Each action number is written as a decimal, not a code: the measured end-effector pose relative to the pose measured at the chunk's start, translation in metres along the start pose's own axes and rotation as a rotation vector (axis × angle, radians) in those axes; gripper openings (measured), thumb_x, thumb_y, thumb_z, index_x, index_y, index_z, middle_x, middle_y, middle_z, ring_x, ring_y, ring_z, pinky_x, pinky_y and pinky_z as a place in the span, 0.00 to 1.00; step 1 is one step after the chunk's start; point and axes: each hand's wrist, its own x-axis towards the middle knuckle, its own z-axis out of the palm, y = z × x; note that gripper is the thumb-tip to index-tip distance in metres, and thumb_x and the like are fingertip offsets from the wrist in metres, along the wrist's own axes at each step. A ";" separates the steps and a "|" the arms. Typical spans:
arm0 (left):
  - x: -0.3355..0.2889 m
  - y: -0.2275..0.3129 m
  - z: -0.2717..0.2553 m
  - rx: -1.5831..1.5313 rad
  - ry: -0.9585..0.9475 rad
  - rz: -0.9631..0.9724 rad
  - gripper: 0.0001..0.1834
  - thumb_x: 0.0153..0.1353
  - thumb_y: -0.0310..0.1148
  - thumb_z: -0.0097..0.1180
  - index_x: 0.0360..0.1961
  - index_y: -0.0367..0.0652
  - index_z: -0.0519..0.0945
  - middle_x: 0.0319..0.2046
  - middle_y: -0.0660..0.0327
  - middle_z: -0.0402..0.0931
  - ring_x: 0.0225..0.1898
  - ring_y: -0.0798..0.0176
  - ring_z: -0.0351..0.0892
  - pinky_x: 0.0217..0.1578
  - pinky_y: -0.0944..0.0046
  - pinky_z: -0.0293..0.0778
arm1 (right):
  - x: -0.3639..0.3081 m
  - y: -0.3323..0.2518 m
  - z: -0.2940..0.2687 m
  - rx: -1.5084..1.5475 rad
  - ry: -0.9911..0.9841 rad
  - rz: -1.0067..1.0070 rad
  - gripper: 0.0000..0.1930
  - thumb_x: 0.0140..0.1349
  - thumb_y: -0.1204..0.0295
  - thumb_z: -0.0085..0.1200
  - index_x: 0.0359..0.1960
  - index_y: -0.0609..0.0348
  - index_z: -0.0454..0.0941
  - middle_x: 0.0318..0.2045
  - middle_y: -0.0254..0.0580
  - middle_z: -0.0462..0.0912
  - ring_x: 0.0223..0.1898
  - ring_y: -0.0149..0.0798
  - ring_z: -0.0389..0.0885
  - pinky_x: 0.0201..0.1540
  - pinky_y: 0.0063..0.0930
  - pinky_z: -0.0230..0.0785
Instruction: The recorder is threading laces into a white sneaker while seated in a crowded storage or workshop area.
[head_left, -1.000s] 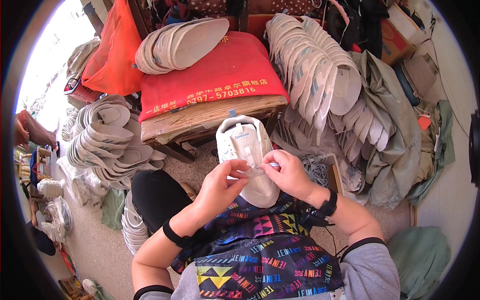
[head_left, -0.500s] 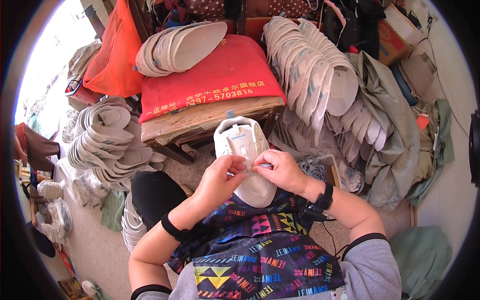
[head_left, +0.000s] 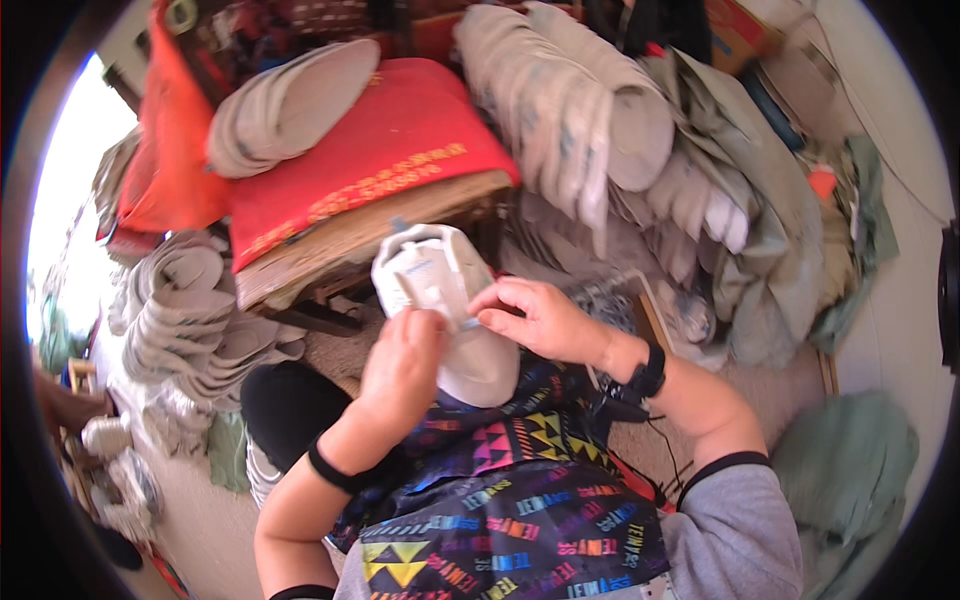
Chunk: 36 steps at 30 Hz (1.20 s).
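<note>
A cream-white shoe upper (head_left: pixel 480 368) rests on my lap against the dark patterned apron (head_left: pixel 500 500), its opening pointing away from me toward the bench. My left hand (head_left: pixel 402 362) lies on the left side of the upper, fingers bent and drawn together, and their tips are partly hidden. Over the lacing area, my right hand (head_left: pixel 545 320) has its thumb and forefinger closed near the eyelet edge. A small pale blue bit shows by those fingertips, too blurred to name. Both hands are near each other and touch the upper.
Ahead stands a wooden bench (head_left: pixel 370 240) with a red cloth (head_left: pixel 400 110) and a stack of uppers (head_left: pixel 290 105). Long rows of uppers (head_left: pixel 540 110) stand at the right, more (head_left: pixel 180 310) at the left. Tangled blue-grey cords (head_left: pixel 610 310) fill a box beside my right arm.
The view has shifted, so the bench and stacks sit further left. My hands have spread slightly apart from where their fingertips nearly met over the upper; the left has moved onto its left side.
</note>
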 end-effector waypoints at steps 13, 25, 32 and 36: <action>-0.063 -0.035 -0.084 -0.410 -0.340 -0.660 0.06 0.63 0.18 0.46 0.36 0.36 0.75 0.34 0.66 0.68 0.27 0.78 0.64 0.26 0.76 0.62 | -0.260 0.080 -0.100 -0.340 -0.180 0.803 0.15 0.63 0.60 0.53 0.33 0.61 0.81 0.27 0.48 0.82 0.30 0.44 0.80 0.36 0.39 0.72; -0.049 -0.033 -0.060 -0.545 -0.414 -0.611 0.04 0.62 0.16 0.49 0.34 0.36 0.73 0.34 0.66 0.68 0.29 0.77 0.65 0.29 0.77 0.63 | -0.414 0.084 -0.003 0.285 -0.386 1.270 0.39 0.66 0.42 0.47 0.65 0.64 0.65 0.60 0.53 0.74 0.61 0.44 0.71 0.63 0.32 0.60; -0.043 -0.029 -0.055 -0.523 -0.394 -0.552 0.04 0.61 0.15 0.49 0.33 0.35 0.73 0.33 0.65 0.68 0.29 0.76 0.65 0.30 0.76 0.62 | -0.409 0.070 0.006 0.387 -0.457 1.366 0.45 0.63 0.38 0.49 0.69 0.64 0.61 0.64 0.51 0.71 0.65 0.43 0.68 0.67 0.31 0.57; -0.047 -0.040 -0.054 -0.538 -0.395 -0.582 0.03 0.61 0.16 0.50 0.33 0.35 0.73 0.33 0.65 0.69 0.29 0.77 0.66 0.29 0.77 0.64 | -0.423 0.059 0.027 0.432 -0.491 1.424 0.45 0.61 0.39 0.53 0.69 0.63 0.61 0.64 0.50 0.71 0.64 0.41 0.69 0.66 0.31 0.57</action>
